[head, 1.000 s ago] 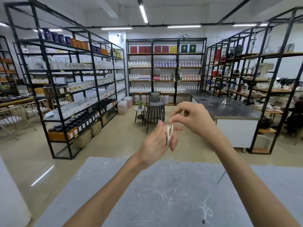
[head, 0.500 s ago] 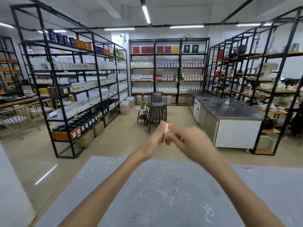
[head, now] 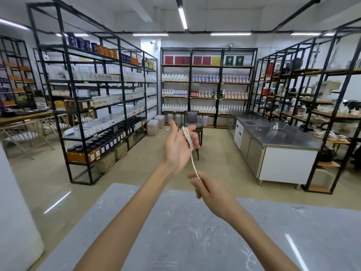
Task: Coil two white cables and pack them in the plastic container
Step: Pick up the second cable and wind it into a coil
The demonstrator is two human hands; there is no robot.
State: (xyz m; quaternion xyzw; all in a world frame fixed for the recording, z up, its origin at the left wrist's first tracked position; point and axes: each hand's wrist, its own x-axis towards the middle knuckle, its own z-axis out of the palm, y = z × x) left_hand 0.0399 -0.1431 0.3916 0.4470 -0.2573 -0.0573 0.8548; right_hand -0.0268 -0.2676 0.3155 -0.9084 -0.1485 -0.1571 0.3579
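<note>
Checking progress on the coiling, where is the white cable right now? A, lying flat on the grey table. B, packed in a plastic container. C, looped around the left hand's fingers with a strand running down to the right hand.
C: the white cable loops over the left hand and stretches to the right hand.

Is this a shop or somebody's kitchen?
It looks more like a shop or stockroom: tall black metal shelves filled with rows of white plastic bottles and dark jars, plus a steel-topped counter.
</note>
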